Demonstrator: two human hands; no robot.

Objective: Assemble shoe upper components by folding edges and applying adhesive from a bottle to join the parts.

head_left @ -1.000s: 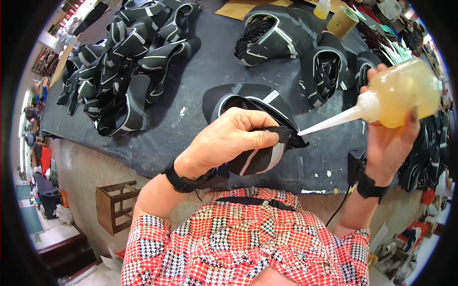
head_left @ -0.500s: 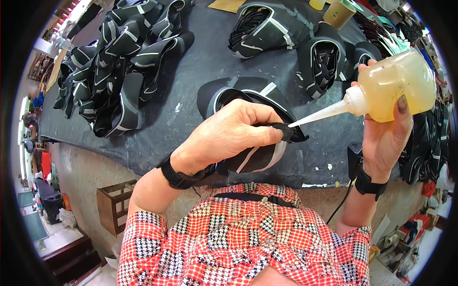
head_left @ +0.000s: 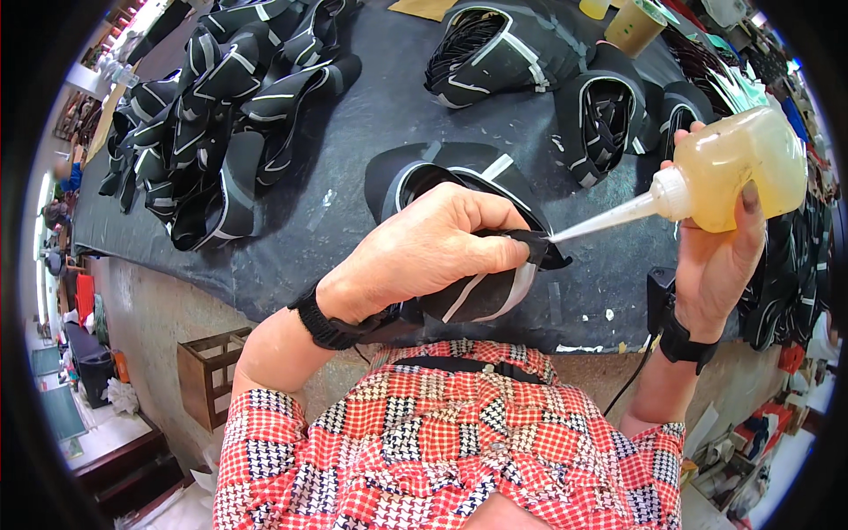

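Dark workbench (head_left: pixel 353 212): piled black shoe uppers (head_left: pixel 221 115), cup (head_left: pixel 634 26).

Red, white and black patchwork shirt (head_left: pixel 459 442) of check and houndstooth squares, short sleeves ending above the elbows. Bare forearms. Black wristwatch with ribbed strap (head_left: pixel 329 325) on the left wrist, behind the left hand (head_left: pixel 424 252). Black band (head_left: pixel 682 340) on the right wrist, below the right hand (head_left: pixel 717 256). Dark nail on the right thumb. Thin black strap (head_left: pixel 468 364) with a buckle across the chest.

Bare worktop (head_left: pixel 353 150) strip runs open between the left pile of black shoe uppers (head_left: pixel 221 115) and the stacked uppers (head_left: pixel 495 44) at back. Right edge crowded: more uppers (head_left: pixel 609 115), paper cup (head_left: pixel 634 26).
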